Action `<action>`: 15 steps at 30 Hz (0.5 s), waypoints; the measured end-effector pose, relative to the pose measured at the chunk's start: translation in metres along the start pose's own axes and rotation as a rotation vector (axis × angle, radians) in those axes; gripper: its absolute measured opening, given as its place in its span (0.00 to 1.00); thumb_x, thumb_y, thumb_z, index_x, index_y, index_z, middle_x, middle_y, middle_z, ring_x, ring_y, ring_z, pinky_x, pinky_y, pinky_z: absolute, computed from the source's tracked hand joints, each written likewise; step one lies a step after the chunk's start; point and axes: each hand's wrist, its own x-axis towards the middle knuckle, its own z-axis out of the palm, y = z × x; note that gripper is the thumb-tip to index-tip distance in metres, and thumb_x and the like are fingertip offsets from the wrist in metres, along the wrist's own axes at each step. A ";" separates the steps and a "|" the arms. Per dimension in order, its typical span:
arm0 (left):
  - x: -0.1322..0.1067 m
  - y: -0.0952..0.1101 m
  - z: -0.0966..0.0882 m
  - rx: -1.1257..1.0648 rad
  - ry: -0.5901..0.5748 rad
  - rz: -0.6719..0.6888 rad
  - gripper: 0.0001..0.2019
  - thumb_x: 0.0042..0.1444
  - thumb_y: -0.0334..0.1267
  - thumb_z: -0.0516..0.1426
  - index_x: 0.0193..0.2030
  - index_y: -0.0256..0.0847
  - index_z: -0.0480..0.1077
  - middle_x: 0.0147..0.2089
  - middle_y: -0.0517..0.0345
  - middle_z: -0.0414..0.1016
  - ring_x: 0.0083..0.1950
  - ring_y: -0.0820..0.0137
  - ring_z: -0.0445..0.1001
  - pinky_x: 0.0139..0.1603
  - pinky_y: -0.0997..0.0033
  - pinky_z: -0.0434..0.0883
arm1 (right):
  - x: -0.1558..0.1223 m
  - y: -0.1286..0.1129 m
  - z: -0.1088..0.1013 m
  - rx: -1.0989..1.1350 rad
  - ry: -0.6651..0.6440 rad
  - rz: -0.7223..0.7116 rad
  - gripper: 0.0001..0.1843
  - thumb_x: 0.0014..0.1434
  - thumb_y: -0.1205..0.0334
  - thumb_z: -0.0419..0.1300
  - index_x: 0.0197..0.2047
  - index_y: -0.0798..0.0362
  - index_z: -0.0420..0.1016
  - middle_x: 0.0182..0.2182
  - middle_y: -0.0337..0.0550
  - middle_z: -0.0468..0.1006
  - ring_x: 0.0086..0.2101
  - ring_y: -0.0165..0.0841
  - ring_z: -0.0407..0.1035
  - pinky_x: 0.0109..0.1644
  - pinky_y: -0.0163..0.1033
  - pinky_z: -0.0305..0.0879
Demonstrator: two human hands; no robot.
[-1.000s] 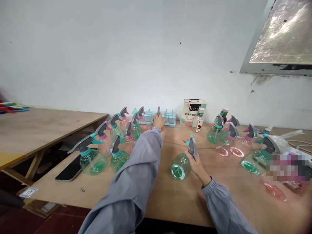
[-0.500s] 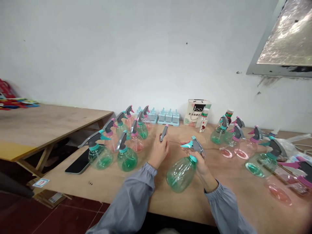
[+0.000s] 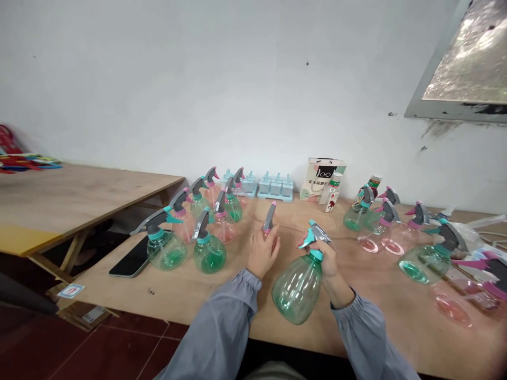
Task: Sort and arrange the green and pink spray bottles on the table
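Note:
My right hand [image 3: 327,258] grips a green spray bottle [image 3: 297,290] by its neck and trigger, just under the turquoise-and-grey spray head. The bottle tilts over the table's front part, its round base toward me. My left hand [image 3: 262,252] is closed around a pink spray bottle with a grey head [image 3: 270,216]; most of its body is hidden behind the fingers. Left of that hand stand several pink and green spray bottles, the nearest being a green one [image 3: 209,254]. More spray bottles stand at the right, among them a tilted green one [image 3: 425,264].
A black phone [image 3: 129,258] lies near the left table edge. Light-blue ice-pop moulds [image 3: 275,187], a paper bag [image 3: 312,182] and a small white-capped bottle [image 3: 331,195] stand along the wall. Another wooden table [image 3: 99,195] is at the left.
The green bottle in my right hand has turned more upright, its nozzle now pointing more downward. My left hand sits lower on the pink bottle, showing more of its head.

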 end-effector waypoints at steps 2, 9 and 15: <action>-0.001 -0.001 0.000 -0.003 -0.011 -0.009 0.22 0.67 0.40 0.53 0.66 0.49 0.69 0.54 0.42 0.71 0.54 0.55 0.72 0.55 0.54 0.71 | 0.001 0.003 0.001 -0.006 0.030 0.013 0.08 0.42 0.56 0.60 0.27 0.47 0.76 0.33 0.43 0.82 0.41 0.45 0.76 0.48 0.48 0.71; -0.001 -0.002 -0.002 -0.002 -0.038 -0.015 0.22 0.67 0.40 0.53 0.66 0.49 0.68 0.56 0.43 0.70 0.56 0.56 0.71 0.56 0.55 0.70 | 0.005 0.008 0.000 0.054 0.058 0.004 0.09 0.41 0.56 0.59 0.27 0.47 0.76 0.28 0.42 0.81 0.36 0.44 0.77 0.43 0.48 0.73; -0.001 -0.002 -0.002 -0.035 -0.030 -0.011 0.22 0.67 0.41 0.52 0.67 0.51 0.68 0.58 0.42 0.68 0.57 0.54 0.70 0.57 0.53 0.69 | 0.003 0.005 -0.004 -0.022 0.081 -0.059 0.07 0.45 0.55 0.62 0.29 0.47 0.77 0.32 0.42 0.82 0.40 0.44 0.77 0.47 0.48 0.73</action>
